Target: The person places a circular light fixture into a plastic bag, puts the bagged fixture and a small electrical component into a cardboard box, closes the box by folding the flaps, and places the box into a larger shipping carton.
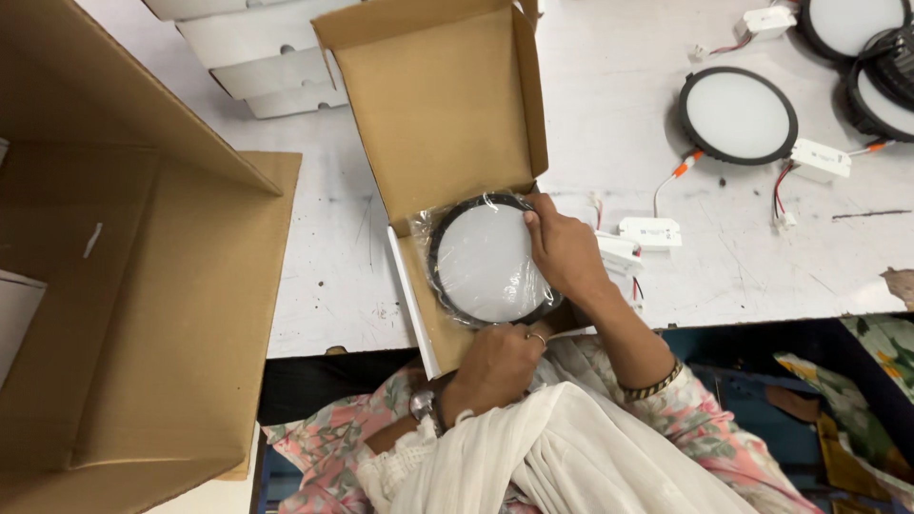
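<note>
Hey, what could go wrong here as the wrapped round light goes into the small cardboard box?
The small brown cardboard box sits at the table edge, steadied only by the left hand; it might slip off. The right hand presses the plastic-wrapped round black-rimmed light panel, so the thin wrap could tear. The white driver with wires lies beside the box and may snag.

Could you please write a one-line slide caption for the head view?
Both hands, left hand and right hand, seat a plastic-wrapped round panel light in a small open cardboard box.
</note>
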